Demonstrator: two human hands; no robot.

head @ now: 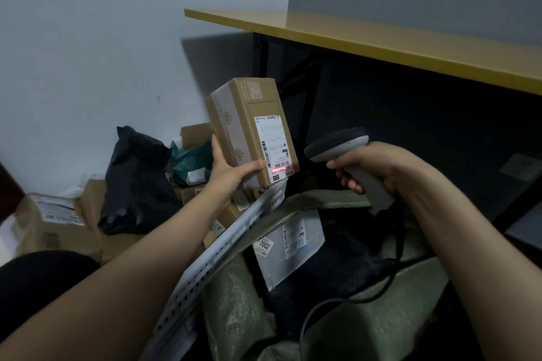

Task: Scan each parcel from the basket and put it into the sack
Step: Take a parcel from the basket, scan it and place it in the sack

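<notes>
At centre frame, your left hand (231, 176) gripped the lower end of a brown cardboard parcel (249, 126), thumb across its front and fingers curled behind, holding it upright above the rim of the white perforated basket (211, 269). Your right hand (378, 167) was wrapped round the grip of a grey barcode scanner (343, 149), index finger at the trigger, its head aimed left at the parcel's shipping label (272, 146). A red scan line (278, 170) fell across the small barcode at the label's bottom edge, just beside your thumb tip. The scan looked best served by holding the box steady, keeping the thumb off the code and laying the beam across all its bars. The drop would then be short, since the green woven sack (234, 302) gaped open below, with a grey mailer (290, 243) already inside. Whether the read registered could not be told. The label's print was too small to read, the basket's contents lay largely behind your forearm, and the sack's bottom and the far end of the scanner cable (352, 300) ran out of frame.
</notes>
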